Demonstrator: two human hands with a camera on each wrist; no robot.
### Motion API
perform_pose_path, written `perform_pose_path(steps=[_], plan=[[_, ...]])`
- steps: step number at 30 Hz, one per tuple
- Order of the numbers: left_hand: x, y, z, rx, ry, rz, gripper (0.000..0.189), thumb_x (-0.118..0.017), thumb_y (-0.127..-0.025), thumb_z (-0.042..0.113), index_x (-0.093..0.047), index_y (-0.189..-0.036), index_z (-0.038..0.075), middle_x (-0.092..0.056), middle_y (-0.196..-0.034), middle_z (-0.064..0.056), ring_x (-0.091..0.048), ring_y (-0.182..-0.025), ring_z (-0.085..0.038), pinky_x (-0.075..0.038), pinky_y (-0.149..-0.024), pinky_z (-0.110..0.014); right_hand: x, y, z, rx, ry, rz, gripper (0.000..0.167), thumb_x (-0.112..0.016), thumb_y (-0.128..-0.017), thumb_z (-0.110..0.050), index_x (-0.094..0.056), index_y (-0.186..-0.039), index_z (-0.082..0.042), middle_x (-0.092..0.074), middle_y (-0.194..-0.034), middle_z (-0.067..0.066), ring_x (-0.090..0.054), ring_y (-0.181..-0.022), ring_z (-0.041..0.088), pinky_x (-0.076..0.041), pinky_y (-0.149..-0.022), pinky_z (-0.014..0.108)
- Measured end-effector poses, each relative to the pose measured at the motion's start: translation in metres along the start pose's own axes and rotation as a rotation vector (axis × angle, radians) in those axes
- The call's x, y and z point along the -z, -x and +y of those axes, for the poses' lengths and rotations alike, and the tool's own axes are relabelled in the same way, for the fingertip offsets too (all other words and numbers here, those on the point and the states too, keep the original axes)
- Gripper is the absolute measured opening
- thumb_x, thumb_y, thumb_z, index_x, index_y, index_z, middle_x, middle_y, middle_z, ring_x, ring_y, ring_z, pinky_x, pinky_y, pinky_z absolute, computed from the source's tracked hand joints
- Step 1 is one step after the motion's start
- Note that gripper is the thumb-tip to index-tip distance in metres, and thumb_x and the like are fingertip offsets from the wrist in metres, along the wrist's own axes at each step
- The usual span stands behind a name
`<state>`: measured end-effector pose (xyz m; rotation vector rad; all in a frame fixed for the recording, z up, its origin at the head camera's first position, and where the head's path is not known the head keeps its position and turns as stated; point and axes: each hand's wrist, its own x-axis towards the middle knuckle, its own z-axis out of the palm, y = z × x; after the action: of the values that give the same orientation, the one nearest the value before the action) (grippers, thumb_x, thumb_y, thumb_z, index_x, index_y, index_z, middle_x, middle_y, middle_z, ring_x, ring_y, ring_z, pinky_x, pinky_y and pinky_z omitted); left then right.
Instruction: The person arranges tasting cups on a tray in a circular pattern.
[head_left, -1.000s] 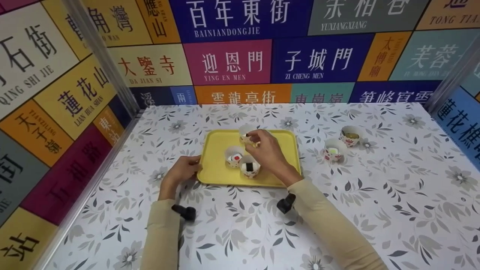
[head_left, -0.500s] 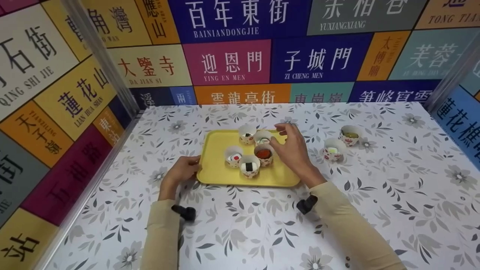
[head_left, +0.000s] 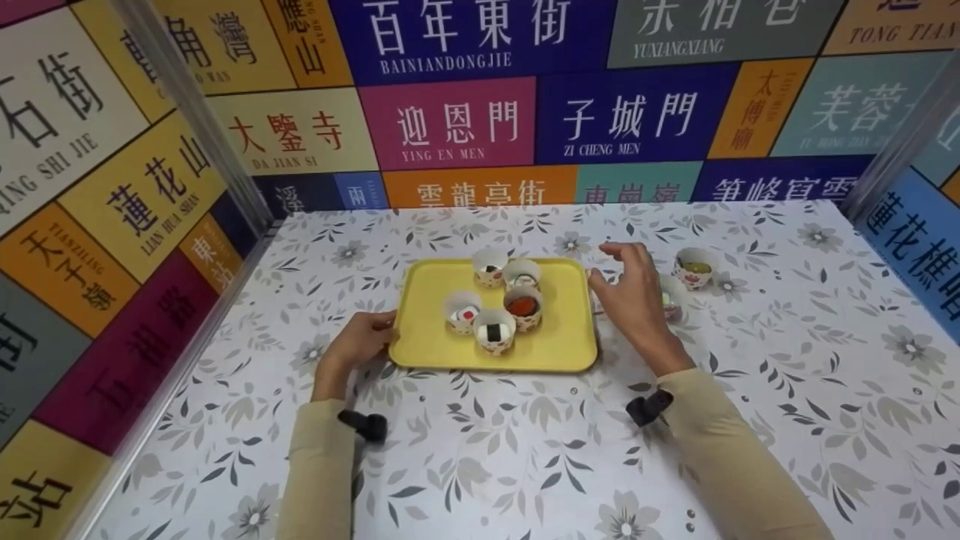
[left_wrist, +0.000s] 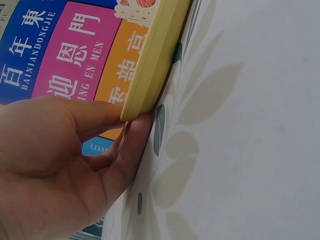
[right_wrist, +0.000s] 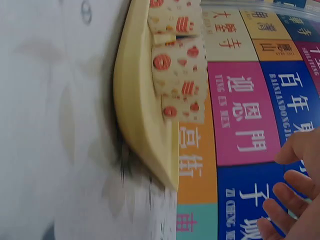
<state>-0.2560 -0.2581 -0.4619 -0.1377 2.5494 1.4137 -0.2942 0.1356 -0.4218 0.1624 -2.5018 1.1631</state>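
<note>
The left hand (head_left: pixel 361 345) pinches the left rim of a yellow tray (head_left: pixel 420 349), thumb on the rim and fingers under it in the left wrist view. Several printed paper cups stand clustered on the tray. The front cup (head_left: pixel 495 332) holds a white piece with a black band; the cup to its right (head_left: pixel 523 307) holds something orange-red. The right hand (head_left: pixel 634 300) hovers past the tray's right edge, fingers loosely bent, holding nothing. Behind it, a cup (head_left: pixel 670 306) with a light green piece is partly hidden. Another cup (head_left: pixel 694 270), with olive-green contents, stands farther right.
A white tablecloth (head_left: pixel 480 450) with grey leaves and flowers covers the table. Panels (head_left: pixel 450 124) with large characters rise behind it and at both sides.
The right hand has moved right, from over the cups on the tray to beside the two cups at the right. The left hand stays at the tray's rim.
</note>
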Motion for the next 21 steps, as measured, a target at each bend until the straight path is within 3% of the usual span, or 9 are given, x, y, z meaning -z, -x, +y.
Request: perform_pose_path(steps=[9, 17, 21], plan=[[0.001, -0.001, 0.0, 0.002, -0.022, 0.007, 0.044, -0.053, -0.101, 0.008, -0.051, -0.145, 0.006, -0.067, -0.13, -0.021, -0.068, -0.086, -0.013, -0.057, -0.076, -0.026, 0.019, -0.002, 0.028, 0.043, 0.065, 0.003, 0.041, -0.071, -0.09, -0.011, -0.061, -0.128, -0.002, -0.056, -0.132, 0.021, -0.05, -0.127, 0.04, -0.038, -0.109, 0.054], [0.0, 0.0, 0.001, -0.002, -0.053, 0.009, 0.045, -0.053, -0.101, 0.009, -0.051, -0.145, 0.006, -0.069, -0.125, -0.021, -0.067, -0.082, -0.012, -0.057, -0.075, -0.026, 0.04, -0.006, 0.035, -0.03, 0.046, -0.037, 0.045, -0.068, -0.093, -0.014, -0.056, -0.135, -0.002, -0.047, -0.141, 0.022, -0.041, -0.136, 0.042, -0.031, -0.114, 0.057], [-0.001, 0.001, 0.001, -0.012, 0.005, 0.003, 0.044, -0.052, -0.102, 0.007, -0.05, -0.146, 0.005, -0.068, -0.126, -0.024, -0.067, -0.081, -0.011, -0.056, -0.072, -0.025, 0.048, -0.009, 0.044, -0.051, 0.032, -0.046, 0.049, -0.068, -0.093, -0.016, -0.055, -0.137, -0.002, -0.045, -0.144, 0.022, -0.038, -0.138, 0.042, -0.029, -0.114, 0.057]])
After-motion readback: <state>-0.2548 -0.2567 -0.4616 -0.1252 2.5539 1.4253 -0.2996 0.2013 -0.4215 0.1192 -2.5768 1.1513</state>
